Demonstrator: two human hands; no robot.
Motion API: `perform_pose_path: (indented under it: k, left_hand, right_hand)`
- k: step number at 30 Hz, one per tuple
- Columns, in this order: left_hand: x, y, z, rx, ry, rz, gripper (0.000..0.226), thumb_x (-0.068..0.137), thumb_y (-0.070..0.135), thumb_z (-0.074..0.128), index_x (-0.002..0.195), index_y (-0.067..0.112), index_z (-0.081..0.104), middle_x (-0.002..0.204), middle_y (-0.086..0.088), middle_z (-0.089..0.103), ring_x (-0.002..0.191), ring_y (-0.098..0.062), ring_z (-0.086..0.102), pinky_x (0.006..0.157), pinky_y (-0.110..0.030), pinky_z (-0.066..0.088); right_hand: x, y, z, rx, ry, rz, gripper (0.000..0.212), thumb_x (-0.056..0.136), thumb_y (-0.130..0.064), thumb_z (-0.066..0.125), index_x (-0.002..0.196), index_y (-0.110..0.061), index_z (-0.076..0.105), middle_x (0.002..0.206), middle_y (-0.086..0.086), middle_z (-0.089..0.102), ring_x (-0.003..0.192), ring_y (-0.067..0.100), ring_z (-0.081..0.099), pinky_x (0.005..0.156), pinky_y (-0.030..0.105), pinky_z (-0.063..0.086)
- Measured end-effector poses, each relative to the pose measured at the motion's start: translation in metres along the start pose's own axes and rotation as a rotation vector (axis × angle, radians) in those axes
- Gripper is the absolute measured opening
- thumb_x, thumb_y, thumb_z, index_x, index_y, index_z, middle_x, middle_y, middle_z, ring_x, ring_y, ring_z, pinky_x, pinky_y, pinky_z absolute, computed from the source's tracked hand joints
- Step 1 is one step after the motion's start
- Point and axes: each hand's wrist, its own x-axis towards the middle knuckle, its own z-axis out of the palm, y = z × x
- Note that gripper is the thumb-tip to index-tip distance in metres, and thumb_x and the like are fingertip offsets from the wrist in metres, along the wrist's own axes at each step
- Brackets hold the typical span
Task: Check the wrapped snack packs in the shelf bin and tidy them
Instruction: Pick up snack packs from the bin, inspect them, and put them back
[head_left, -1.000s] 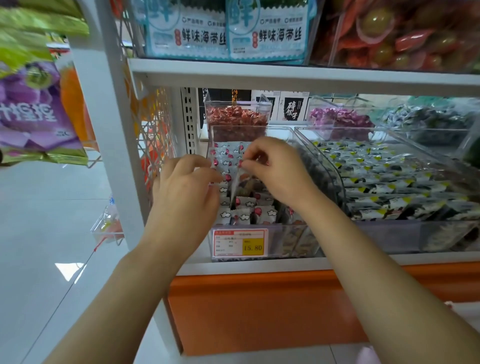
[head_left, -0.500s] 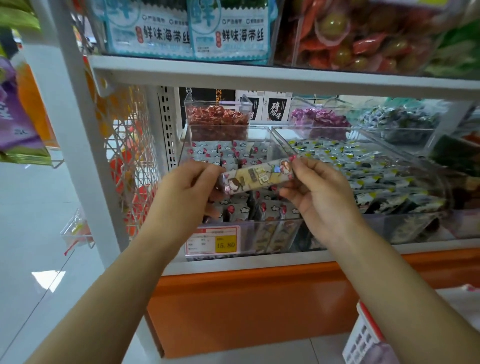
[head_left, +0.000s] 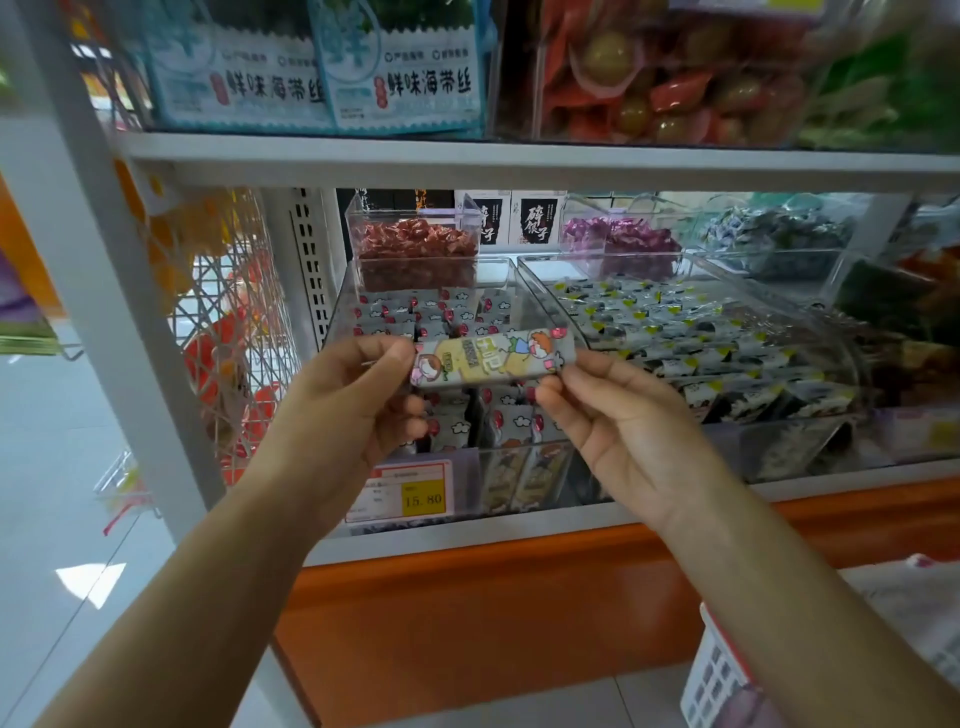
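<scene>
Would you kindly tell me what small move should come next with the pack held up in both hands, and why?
Probably lower the snack pack into the clear bin and slot it among the other packs: the left hand and right hand pinch its ends over the bin, printed face fully in view.

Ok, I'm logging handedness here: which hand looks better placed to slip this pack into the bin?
Probably the left hand: its fingers wrap the left end of the snack pack, directly in front of the bin. The right hand only pinches the lower right corner.
</scene>
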Motion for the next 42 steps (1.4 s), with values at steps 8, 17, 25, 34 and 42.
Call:
perform_pose_path:
  k: [8,17,25,34,42]
  left_hand:
    - [-0.001,0.000,0.002,-0.089,-0.121,-0.009,0.027,0.086,-0.009,0.048,0.109,0.001,0.058,0.085,-0.012,0.056,0.066,-0.015,0.067,0.062,-0.019,0.054]
    - [-0.006,-0.002,0.004,0.323,-0.111,0.055,0.031,0.070,0.035,0.064,0.090,0.012,0.069,0.098,-0.006,0.071,0.084,-0.014,0.071,0.071,-0.022,0.056]
    - [-0.005,0.003,0.000,0.498,-0.080,0.114,0.034,0.078,0.021,0.069,0.110,0.032,0.065,0.101,-0.014,0.067,0.090,-0.026,0.066,0.084,-0.043,0.055]
    - [-0.006,0.003,0.002,0.592,-0.111,0.190,0.035,0.074,0.011,0.074,0.095,0.037,0.065,0.084,0.004,0.051,0.067,-0.006,0.057,0.068,-0.028,0.057]
    - [-0.003,0.003,-0.004,0.625,-0.084,0.207,0.035,0.074,0.013,0.074,0.103,0.032,0.066,0.083,0.007,0.051,0.072,-0.005,0.057,0.074,-0.023,0.056]
  right_hand:
    - [0.002,0.002,-0.003,-0.031,0.104,-0.117,0.015,0.090,0.008,0.047,0.085,-0.002,0.056,0.060,0.004,0.067,0.057,0.013,0.067,0.055,0.020,0.055]
    - [0.002,0.007,-0.003,-0.386,0.031,-0.276,0.014,0.087,-0.015,0.060,0.074,-0.008,0.060,0.086,0.021,0.055,0.071,0.027,0.065,0.063,0.032,0.057]
    - [0.007,0.010,-0.006,-0.600,-0.056,-0.221,0.014,0.086,-0.008,0.063,0.098,-0.007,0.069,0.097,0.014,0.068,0.080,0.021,0.071,0.067,0.026,0.057]
    - [0.011,0.009,0.000,-0.770,0.074,-0.337,0.018,0.082,-0.023,0.069,0.064,-0.023,0.071,0.078,0.007,0.070,0.084,0.028,0.067,0.080,0.054,0.054]
    - [0.009,0.009,0.002,-0.751,-0.060,-0.291,0.007,0.080,-0.016,0.071,0.074,-0.018,0.074,0.078,0.004,0.071,0.081,0.024,0.069,0.069,0.039,0.059]
